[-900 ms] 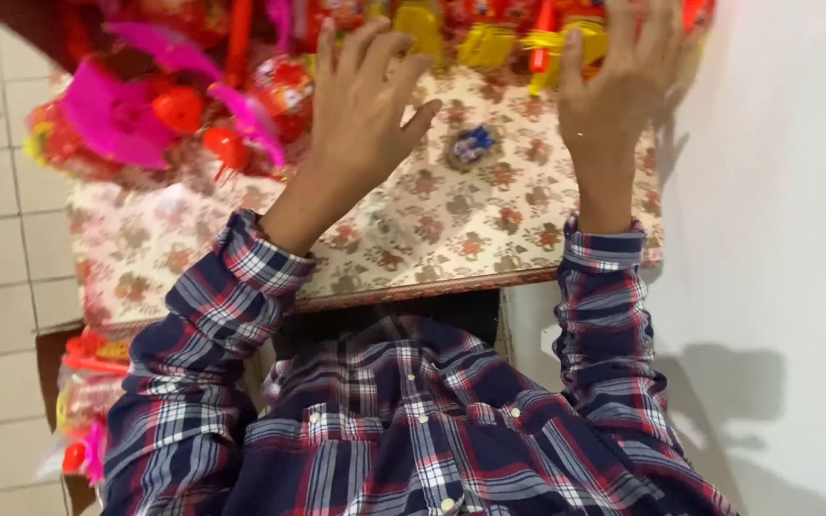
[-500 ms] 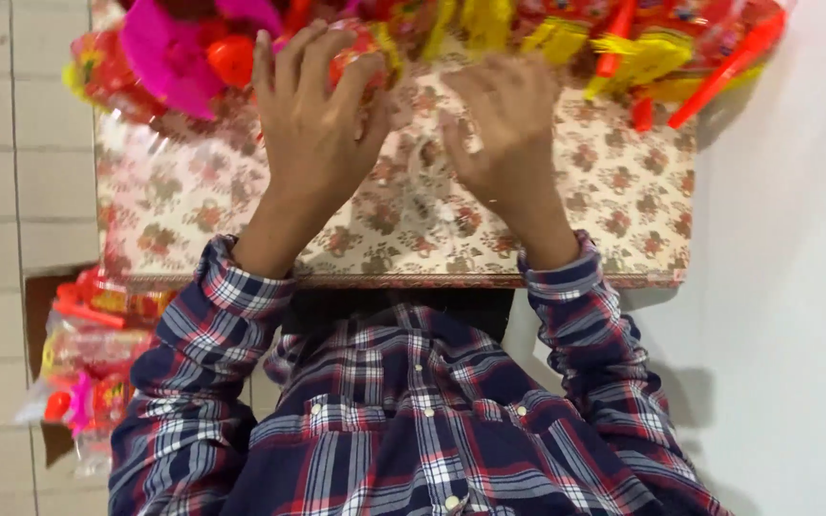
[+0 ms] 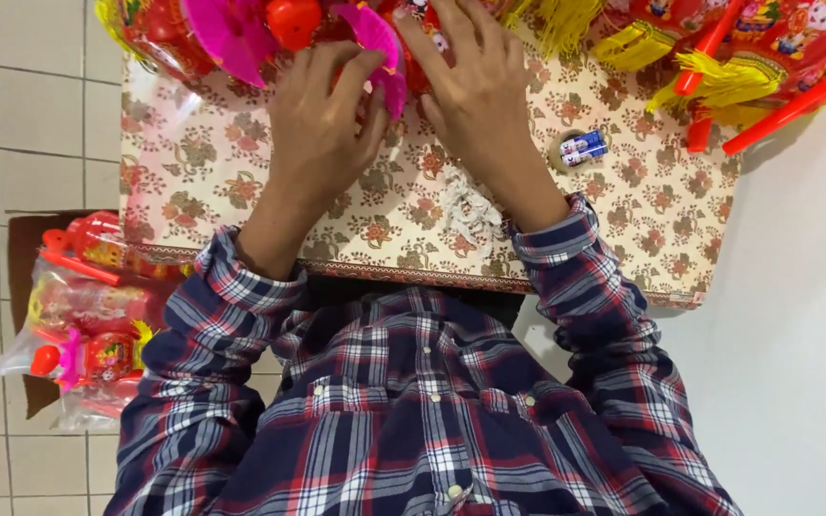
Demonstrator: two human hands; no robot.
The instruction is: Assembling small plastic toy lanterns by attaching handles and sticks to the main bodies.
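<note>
A pink and red plastic toy lies at the far edge of a table under a floral cloth. My left hand is curled on the toy's pink petal part, thumb and fingers pinching it. Right beside it, my right hand lies with its fingers over the red body of the same toy. Both wrists rest over the cloth, and plaid sleeves cover my forearms.
Two small blue and white batteries and a crumpled white scrap lie on the cloth. Yellow tassels and red sticks crowd the far right. A box of bagged toys stands on the tiled floor at the left. A white wall is on the right.
Both hands have come together toward the left, from spread apart over the pile to side by side on the pink and red toy. The view has shifted with them.
</note>
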